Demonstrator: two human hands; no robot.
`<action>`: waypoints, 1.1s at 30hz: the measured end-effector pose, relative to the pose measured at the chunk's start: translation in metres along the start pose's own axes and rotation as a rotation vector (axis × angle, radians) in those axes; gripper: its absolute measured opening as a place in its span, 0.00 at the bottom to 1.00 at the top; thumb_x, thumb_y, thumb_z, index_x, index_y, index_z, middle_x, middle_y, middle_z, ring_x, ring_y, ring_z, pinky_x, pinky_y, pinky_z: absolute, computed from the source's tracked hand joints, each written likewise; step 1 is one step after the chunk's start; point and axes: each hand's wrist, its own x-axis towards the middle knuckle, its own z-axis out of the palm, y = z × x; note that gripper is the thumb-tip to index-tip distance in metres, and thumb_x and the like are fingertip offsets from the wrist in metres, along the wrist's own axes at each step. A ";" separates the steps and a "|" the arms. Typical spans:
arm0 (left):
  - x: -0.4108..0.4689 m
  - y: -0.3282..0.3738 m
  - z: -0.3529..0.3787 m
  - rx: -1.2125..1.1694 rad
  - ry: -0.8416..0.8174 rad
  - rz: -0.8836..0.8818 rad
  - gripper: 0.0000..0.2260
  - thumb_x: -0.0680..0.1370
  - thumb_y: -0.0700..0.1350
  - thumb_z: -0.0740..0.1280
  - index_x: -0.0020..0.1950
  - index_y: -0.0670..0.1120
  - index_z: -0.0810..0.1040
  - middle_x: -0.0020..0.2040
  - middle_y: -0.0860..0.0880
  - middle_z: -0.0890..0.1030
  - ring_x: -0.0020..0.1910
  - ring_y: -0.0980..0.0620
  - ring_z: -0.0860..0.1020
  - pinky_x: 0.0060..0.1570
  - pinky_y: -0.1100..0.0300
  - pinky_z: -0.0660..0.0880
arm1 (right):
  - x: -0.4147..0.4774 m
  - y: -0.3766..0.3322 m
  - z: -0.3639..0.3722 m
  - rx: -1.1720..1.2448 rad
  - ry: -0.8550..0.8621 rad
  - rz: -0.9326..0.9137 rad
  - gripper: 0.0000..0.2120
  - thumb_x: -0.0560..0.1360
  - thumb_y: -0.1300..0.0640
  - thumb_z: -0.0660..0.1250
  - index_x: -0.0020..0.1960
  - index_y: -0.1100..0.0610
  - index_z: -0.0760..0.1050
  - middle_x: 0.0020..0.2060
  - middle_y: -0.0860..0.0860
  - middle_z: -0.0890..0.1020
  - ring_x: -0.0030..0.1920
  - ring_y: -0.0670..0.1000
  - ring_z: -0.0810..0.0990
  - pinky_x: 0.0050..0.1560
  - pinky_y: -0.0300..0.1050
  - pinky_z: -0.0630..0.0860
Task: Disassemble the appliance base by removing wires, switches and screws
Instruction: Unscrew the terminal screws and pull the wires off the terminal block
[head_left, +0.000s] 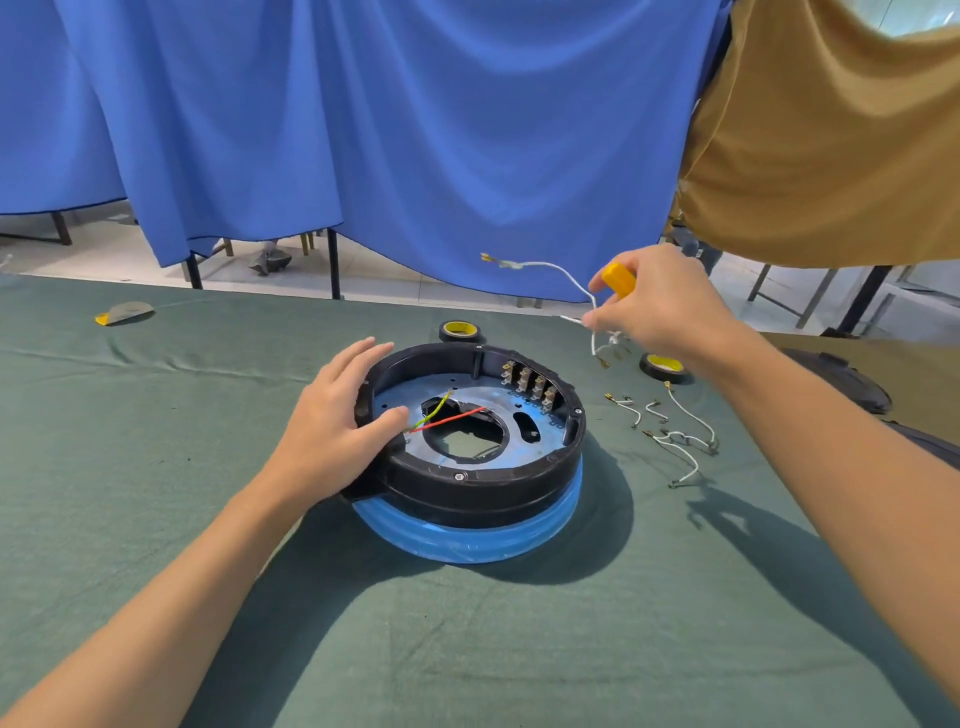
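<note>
The round appliance base, black with a blue lower ring, sits on the green cloth in the middle. Inside it a red wire and a yellow-green wire cross the centre hole, and a row of switches lines the far right wall. My left hand rests on the base's left rim, fingers spread and relaxed. My right hand is raised beyond the base at the right, holding a yellow-handled tool and pinching a white wire that arcs up to the left.
Several loose white wires with terminals lie on the cloth right of the base. Two tape rolls sit behind it. A small yellow and grey item lies far left. Blue curtains hang behind the table edge.
</note>
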 end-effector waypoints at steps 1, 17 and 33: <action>0.002 0.008 -0.002 0.050 0.009 0.043 0.29 0.71 0.53 0.64 0.71 0.49 0.71 0.73 0.51 0.68 0.72 0.53 0.65 0.72 0.52 0.60 | -0.002 0.007 -0.003 -0.021 0.006 0.011 0.12 0.69 0.56 0.78 0.49 0.59 0.81 0.43 0.58 0.84 0.46 0.57 0.83 0.40 0.45 0.79; -0.006 0.033 0.013 0.211 -0.108 0.137 0.20 0.74 0.53 0.56 0.55 0.50 0.84 0.53 0.55 0.82 0.52 0.55 0.75 0.54 0.57 0.65 | -0.067 0.098 0.027 -0.170 -0.202 0.228 0.08 0.70 0.56 0.76 0.46 0.58 0.81 0.42 0.57 0.83 0.50 0.58 0.77 0.50 0.53 0.77; -0.006 0.032 0.015 0.211 -0.074 0.155 0.23 0.73 0.55 0.52 0.51 0.49 0.85 0.52 0.57 0.83 0.51 0.57 0.75 0.52 0.60 0.62 | -0.081 0.112 -0.004 -0.302 -0.182 0.075 0.09 0.74 0.54 0.73 0.49 0.59 0.83 0.38 0.55 0.83 0.42 0.55 0.78 0.48 0.56 0.78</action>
